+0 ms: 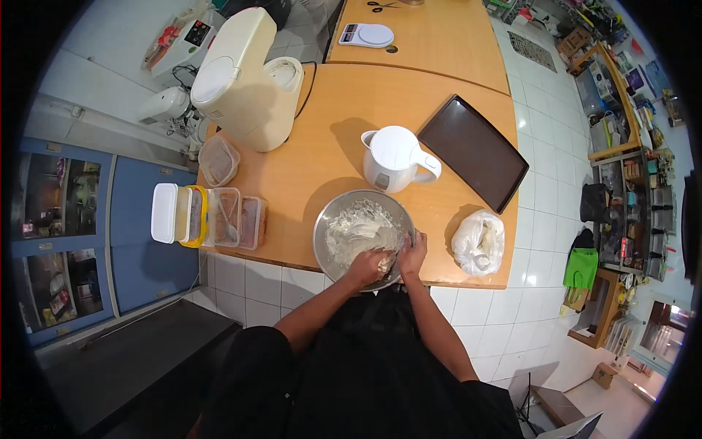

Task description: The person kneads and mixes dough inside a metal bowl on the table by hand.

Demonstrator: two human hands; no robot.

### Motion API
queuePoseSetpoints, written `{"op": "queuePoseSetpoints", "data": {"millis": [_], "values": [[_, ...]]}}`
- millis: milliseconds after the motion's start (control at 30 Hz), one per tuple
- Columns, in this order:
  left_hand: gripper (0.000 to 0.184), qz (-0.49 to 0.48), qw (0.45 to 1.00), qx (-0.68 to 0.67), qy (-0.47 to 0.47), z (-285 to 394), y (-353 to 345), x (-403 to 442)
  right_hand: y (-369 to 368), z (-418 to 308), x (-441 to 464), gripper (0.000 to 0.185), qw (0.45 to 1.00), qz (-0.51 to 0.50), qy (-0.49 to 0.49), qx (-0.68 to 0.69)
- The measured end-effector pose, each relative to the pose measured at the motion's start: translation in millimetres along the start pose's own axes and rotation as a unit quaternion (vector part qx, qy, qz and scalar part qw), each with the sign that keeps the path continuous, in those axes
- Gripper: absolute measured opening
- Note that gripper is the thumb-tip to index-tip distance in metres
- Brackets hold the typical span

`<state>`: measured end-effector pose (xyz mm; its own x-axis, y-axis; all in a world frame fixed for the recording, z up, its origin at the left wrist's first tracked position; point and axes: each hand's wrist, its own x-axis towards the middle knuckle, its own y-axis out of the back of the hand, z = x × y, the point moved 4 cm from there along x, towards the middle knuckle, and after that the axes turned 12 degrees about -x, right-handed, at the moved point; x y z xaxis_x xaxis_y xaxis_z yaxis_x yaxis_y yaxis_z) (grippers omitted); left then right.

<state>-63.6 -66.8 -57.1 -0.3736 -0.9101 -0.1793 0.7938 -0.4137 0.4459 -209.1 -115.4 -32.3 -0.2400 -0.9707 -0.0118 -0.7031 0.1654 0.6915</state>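
Observation:
A steel mixing bowl [322, 252] sits at the table's front edge, close to my body. Inside it lies crumbly, floury dough [355, 228], pale and loose toward the far side. My left hand [371, 268] reaches down into the bowl with curled fingers pressed into the dough, and bits of it cling around the fingertips. At the bowl's right side my right hand [412, 256] grips the rim. Just behind the bowl stands a white electric kettle [395, 157], its handle turned to the right.
To the right are a dark baking tray [474, 150] and a knotted white plastic bag [479, 243]. Several plastic tubs [227, 217] line the left edge, below a cream stand mixer [245, 88]. A digital scale [367, 35] and scissors [383, 6] lie on the far table.

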Motion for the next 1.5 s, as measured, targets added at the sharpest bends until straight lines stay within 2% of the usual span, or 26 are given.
{"op": "queuePoseSetpoints", "data": {"millis": [67,167,267,367,467,567,667,767,867,967,1067,1167,1333,1400,1500], "values": [[0.060,-0.067,0.996,0.040,0.045,5,10,-5,-3,3,-1,0.019,1.000,0.002,-0.008,-0.007],[0.061,-0.042,0.996,0.059,0.043,6,25,-24,2,-1,-4,0.022,1.000,-0.014,-0.004,-0.001],[0.065,-0.048,0.986,0.091,0.128,19,46,-45,-1,4,-2,0.021,0.999,0.002,0.021,-0.033],[0.070,-0.027,0.980,0.100,0.172,17,59,-57,-3,4,0,0.019,1.000,-0.009,0.016,-0.006],[0.070,0.064,0.974,0.108,0.186,23,61,-54,0,-3,-2,0.019,1.000,-0.017,0.002,-0.012],[0.064,0.151,0.973,0.083,0.153,5,49,-29,-1,-2,-2,0.018,1.000,-0.001,0.021,-0.014],[0.067,0.105,0.959,0.043,0.261,-26,22,6,1,-8,-2,0.013,1.000,-0.001,0.029,-0.002],[0.071,0.169,0.937,0.205,0.225,4,8,18,-1,-8,-3,0.013,0.999,0.004,0.031,-0.029],[0.070,0.230,0.934,0.206,0.178,4,5,17,-1,-7,-4,0.013,0.999,-0.016,0.024,-0.027],[0.063,0.223,0.914,0.271,0.204,-11,7,31,3,-9,0,0.013,0.999,-0.016,0.036,-0.019],[0.060,0.238,0.913,0.262,0.202,-30,17,52,3,-11,0,0.012,0.999,-0.017,0.038,-0.020],[0.059,0.246,0.895,0.318,0.194,-46,25,66,3,-9,-2,0.011,0.999,-0.025,0.028,-0.028],[0.059,0.313,0.886,0.287,0.189,-53,39,78,-2,-10,1,0.010,0.998,0.010,0.025,-0.053],[0.060,0.300,0.926,0.161,0.164,-55,35,66,-1,-12,-3,0.009,0.998,0.028,0.020,-0.049],[0.061,0.297,0.949,-0.041,0.098,-56,44,57,1,-18,-2,0.008,0.999,0.016,0.006,-0.049]]}}
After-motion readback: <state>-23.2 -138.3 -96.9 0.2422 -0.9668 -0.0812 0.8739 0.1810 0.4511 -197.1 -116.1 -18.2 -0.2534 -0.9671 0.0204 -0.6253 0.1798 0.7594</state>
